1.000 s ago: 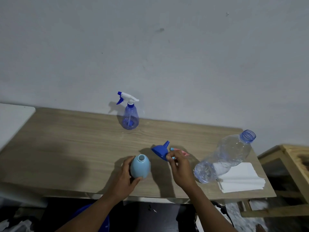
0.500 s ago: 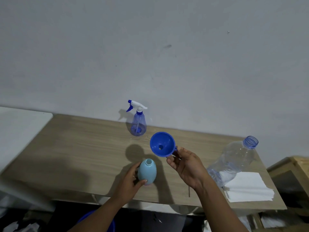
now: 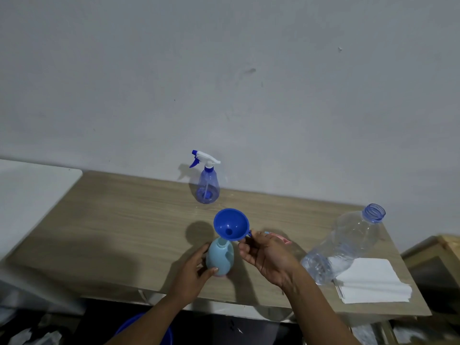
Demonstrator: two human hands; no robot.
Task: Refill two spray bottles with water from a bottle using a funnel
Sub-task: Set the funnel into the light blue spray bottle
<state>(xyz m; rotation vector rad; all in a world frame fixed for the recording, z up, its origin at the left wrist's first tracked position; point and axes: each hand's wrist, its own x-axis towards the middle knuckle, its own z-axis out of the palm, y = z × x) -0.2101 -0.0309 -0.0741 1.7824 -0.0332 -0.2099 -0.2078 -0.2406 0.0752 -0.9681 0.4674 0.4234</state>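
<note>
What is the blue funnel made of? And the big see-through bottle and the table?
The funnel looks like smooth blue plastic, evenly coloured with a faint sheen. The big bottle looks like thin clear plastic: you can see the table through it, and its base has ridges. The table shows pale wood-grain lines and looks matte. It could be real wood or printed laminate.

Wood-grain desk (image 3: 124,220). Clear blue spray bottle (image 3: 207,188) at the back, pale blue bottle (image 3: 220,257) near the front edge. Right end: uncapped water bottle (image 3: 348,242) just beside a white napkin stack (image 3: 371,282).
</note>
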